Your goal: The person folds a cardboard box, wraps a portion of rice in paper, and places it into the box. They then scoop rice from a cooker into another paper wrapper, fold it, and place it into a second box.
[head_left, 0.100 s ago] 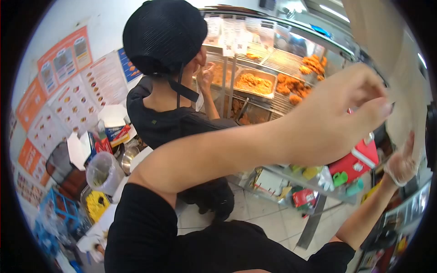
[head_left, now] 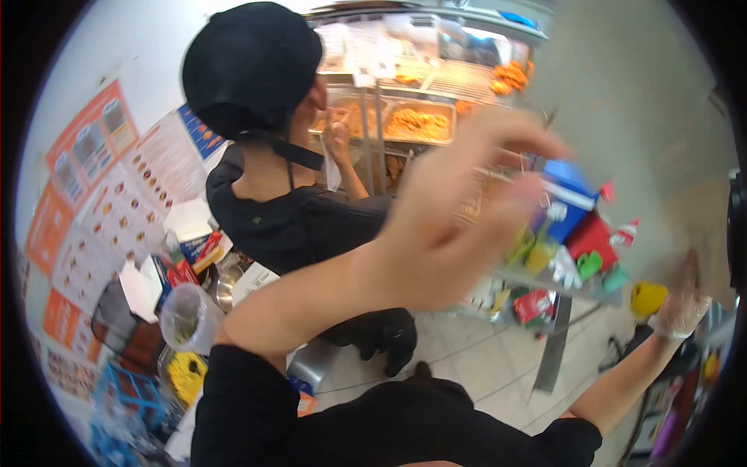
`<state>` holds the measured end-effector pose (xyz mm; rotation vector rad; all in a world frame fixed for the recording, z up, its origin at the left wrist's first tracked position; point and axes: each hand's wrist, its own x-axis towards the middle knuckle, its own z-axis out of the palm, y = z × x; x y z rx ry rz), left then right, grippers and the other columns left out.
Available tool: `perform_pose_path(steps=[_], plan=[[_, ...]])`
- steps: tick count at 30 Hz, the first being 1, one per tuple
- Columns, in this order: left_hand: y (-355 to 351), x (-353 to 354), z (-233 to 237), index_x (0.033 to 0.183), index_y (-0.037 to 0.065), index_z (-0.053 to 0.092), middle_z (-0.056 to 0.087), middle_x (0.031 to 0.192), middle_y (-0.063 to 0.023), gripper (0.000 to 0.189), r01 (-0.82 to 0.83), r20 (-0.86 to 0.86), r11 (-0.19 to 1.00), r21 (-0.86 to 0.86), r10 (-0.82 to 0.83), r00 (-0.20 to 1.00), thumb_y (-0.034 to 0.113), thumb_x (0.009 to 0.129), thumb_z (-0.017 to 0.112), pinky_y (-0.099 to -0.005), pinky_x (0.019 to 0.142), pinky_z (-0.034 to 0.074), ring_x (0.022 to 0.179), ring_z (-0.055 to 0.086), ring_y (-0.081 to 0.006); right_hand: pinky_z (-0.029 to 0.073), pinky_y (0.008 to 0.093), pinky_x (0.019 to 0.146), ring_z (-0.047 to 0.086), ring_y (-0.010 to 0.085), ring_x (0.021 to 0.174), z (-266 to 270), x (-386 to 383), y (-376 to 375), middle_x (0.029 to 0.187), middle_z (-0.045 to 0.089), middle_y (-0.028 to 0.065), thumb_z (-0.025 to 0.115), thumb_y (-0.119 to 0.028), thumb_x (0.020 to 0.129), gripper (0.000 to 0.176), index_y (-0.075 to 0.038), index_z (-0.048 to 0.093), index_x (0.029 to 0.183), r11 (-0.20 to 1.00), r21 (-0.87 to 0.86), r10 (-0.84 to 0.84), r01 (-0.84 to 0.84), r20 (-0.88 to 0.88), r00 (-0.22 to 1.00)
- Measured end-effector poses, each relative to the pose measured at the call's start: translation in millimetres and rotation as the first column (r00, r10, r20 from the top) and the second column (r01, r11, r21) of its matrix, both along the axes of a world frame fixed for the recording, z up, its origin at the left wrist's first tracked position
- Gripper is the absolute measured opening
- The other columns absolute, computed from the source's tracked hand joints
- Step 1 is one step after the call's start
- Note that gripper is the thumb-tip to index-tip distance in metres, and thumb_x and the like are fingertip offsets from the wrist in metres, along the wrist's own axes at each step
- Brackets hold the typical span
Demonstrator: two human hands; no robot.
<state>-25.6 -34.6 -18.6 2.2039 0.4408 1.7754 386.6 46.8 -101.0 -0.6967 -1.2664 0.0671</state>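
Observation:
My bare left hand (head_left: 459,218) is raised across the middle of the view, blurred by motion. Its thumb and curled fingers stand apart with nothing between them. At the right, my right hand (head_left: 678,313) wears a clear plastic glove. It grips the lower part of a large beige-grey sheet (head_left: 630,101), which is smeared and covers the upper right. Part of that hand's fingers blends into the sheet. Behind my left hand, a blue box (head_left: 569,201) and a red box (head_left: 590,237) stand on a glass shelf.
A co-worker in a black cap (head_left: 249,70) stands close on the left, facing a heated display with a tray of fried food (head_left: 420,122). Take-out boxes (head_left: 142,289), a plastic tub (head_left: 189,315) and a blue crate (head_left: 132,397) crowd the left side. Tiled floor (head_left: 459,350) lies below.
My left hand has moved left and slightly down in view. The beige-grey sheet spreads wider across the upper right, and the blue box now shows. The whole view has shifted a little.

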Motion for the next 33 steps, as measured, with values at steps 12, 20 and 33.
perform_pose_path(steps=[12, 20, 33], plan=[[-109, -2, -237, 0.148, 0.001, 0.034, 0.055, 0.134, -0.0116, 0.07, 0.32, 0.408, 0.416, -0.852, 0.142, 0.902, 0.052, 0.104, 0.051, -0.0363, 0.105, 0.043, 0.123, 0.054, -0.018, 0.052, 0.0299, 0.069, 0.064, 0.0148, 0.083, -191, -54, -225, 0.095, 0.069, 0.0055, 0.073, -0.004, 0.087, 0.037, -0.002, 0.06, 0.121, 0.22, -0.904, 0.281, -0.366, -0.3, 0.912], [-112, 45, -266, 0.126, 0.002, 0.037, 0.055, 0.117, -0.0087, 0.059, -0.395, 0.037, 0.571, -0.719, 0.6, 0.799, 0.018, 0.088, 0.08, -0.03, 0.085, 0.051, 0.1, 0.057, -0.0115, 0.05, 0.0386, 0.092, 0.063, 0.026, 0.104, -196, -59, -216, 0.113, 0.068, 0.0141, 0.078, -0.024, 0.085, 0.053, 0.005, 0.059, 0.125, 0.298, -0.791, 0.364, -0.535, -0.424, 0.83], [-128, 35, -274, 0.148, 0.002, 0.046, 0.061, 0.136, -0.0196, 0.048, 0.201, 0.155, 0.383, -0.901, -0.148, 0.977, 0.028, 0.108, 0.043, -0.0339, 0.107, 0.041, 0.122, 0.057, -0.0222, 0.042, 0.0447, 0.108, 0.056, 0.0415, 0.125, -170, -101, -178, 0.134, 0.058, 0.0269, 0.079, -0.018, 0.082, 0.084, 0.005, 0.035, 0.15, 0.732, -0.529, -0.188, 0.43, 0.45, 0.873]])
